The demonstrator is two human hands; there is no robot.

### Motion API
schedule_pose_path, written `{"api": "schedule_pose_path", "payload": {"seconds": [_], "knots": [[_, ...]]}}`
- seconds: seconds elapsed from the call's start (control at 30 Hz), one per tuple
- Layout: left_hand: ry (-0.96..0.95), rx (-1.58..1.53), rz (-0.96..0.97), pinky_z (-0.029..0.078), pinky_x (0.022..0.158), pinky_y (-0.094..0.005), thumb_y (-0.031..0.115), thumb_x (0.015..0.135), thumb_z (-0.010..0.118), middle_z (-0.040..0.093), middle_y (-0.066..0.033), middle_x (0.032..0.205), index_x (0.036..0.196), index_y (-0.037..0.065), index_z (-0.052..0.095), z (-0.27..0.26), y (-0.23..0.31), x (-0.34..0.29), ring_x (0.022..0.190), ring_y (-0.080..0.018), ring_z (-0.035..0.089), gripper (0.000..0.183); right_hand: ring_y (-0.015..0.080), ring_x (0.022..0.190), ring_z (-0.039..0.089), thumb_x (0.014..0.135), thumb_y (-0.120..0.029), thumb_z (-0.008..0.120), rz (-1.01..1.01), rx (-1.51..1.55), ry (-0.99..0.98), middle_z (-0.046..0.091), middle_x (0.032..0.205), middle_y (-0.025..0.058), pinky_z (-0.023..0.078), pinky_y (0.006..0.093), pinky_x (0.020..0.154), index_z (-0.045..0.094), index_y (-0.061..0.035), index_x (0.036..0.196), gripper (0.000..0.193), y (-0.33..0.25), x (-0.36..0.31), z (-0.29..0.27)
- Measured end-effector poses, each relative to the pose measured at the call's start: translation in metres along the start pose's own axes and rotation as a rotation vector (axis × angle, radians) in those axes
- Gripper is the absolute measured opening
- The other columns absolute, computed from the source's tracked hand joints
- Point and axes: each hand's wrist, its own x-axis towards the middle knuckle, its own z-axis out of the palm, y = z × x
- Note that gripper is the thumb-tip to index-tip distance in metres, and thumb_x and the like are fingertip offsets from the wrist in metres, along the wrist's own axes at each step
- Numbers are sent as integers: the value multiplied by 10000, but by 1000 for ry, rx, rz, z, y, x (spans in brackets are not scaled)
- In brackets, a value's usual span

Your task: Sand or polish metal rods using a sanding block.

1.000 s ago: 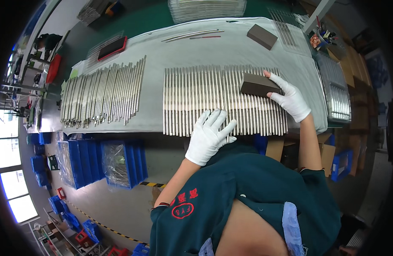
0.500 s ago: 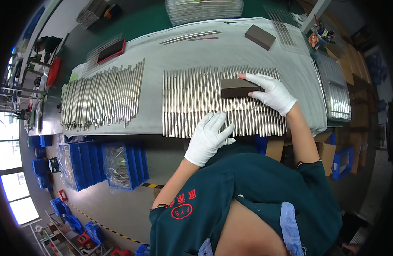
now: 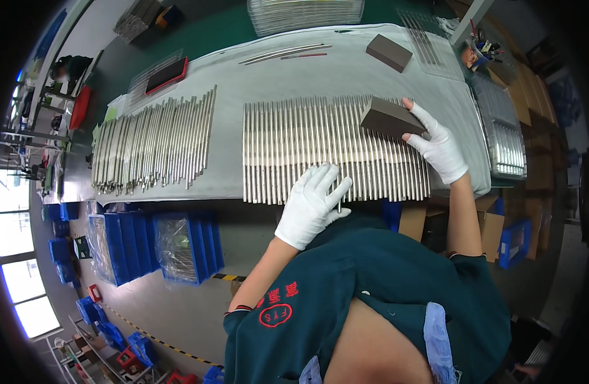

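A dense row of shiny metal rods [image 3: 282,137] lies side by side on the pale cloth before me. In a white glove with bare fingertips, my right hand [image 3: 439,148] grips a dark brown rectangular block [image 3: 389,118] between thumb and fingers, over the right part of the row. The block is tilted, its left end pointing up and away from me. Gloved the same way, my left hand [image 3: 310,206] lies with fingers stretched out across the near ends of the rods at mid-row. Its thumb is apart, by the table edge, and a rod end shows beside it.
To the left lies a second, uneven group of rods [image 3: 153,144]. A second brown block [image 3: 389,53], a few loose rods [image 3: 285,54] and a red-and-black tray [image 3: 167,75] sit farther back. Clear plastic trays [image 3: 504,137] are at right; blue bins [image 3: 189,246] stand below the table.
My right hand has moved right with the block, which has turned from nearly level to slanting. My left hand has stayed almost in place. The far rod ends now line up more evenly.
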Motion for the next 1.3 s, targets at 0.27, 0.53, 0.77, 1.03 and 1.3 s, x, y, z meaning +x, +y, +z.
{"api": "schedule_pose_path", "payload": {"seconds": [0.27, 0.53, 0.77, 1.03, 1.3], "knots": [[-33, 17, -40, 381, 1000, -424, 367, 653, 757, 526, -132, 1227, 1232, 58, 515, 1, -1, 6, 1171, -307, 492, 700, 210, 1152, 574, 800, -4, 658, 14, -101, 33, 593, 1273, 92, 426, 285, 964, 516, -169, 1339, 581, 14, -8, -1], [-94, 195, -65, 399, 971, -426, 300, 609, 779, 535, -99, 1193, 1230, 96, 526, 3, 7, 18, 1162, -301, 487, 700, 201, 1144, 575, 805, 4, 648, -6, -125, 26, 592, 1274, 92, 425, 284, 964, 520, -166, 1333, 570, 16, -8, 2], [26, 25, 32, 429, 940, -438, 333, 665, 737, 561, -115, 1151, 1161, 127, 571, 9, 4, 12, 1090, -315, 545, 561, 155, 1145, 565, 819, 22, 621, 78, -59, -16, 587, 1290, 68, 417, 265, 977, 511, -153, 1345, 565, 5, -3, -4], [22, -43, 67, 447, 951, -432, 369, 710, 711, 566, -156, 1155, 1127, 109, 569, 14, 3, 9, 1066, -338, 564, 512, 253, 1102, 595, 809, -14, 635, -176, -157, -289, 619, 1213, 112, 458, 308, 958, 540, -208, 1311, 547, -22, 33, 52], [92, -116, 74, 484, 880, -409, 334, 662, 750, 554, -167, 1094, 1013, 68, 571, 14, 3, 11, 1008, -348, 573, 475, 184, 1152, 567, 811, 28, 624, 58, 11, -329, 596, 1269, 74, 435, 293, 990, 534, -147, 1318, 543, -15, 33, 27]]}}
